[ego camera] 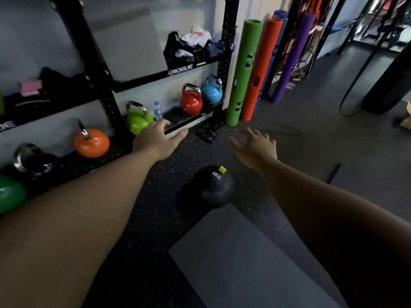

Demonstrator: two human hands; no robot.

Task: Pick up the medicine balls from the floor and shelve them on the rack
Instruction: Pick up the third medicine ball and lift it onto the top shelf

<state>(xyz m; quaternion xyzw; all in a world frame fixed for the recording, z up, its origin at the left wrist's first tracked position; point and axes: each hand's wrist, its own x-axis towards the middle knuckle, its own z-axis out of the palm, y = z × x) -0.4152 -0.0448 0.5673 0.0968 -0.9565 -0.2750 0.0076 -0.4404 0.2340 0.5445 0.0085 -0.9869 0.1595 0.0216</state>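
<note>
The black medicine ball (211, 186) marked 6KG rests on the floor (300, 152) at the mat (244, 263) corner, between both forearms. The left hand (156, 141) and right hand (255, 147) are spread open, empty, beyond the ball. Risk: a one-sided grasp lets the heavy, smooth ball roll or slip before reaching the rack (142, 80).

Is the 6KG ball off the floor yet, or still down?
Still down. The 6KG ball rests on the floor beside the grey mat; left hand and right hand are open above it, not touching.
</note>
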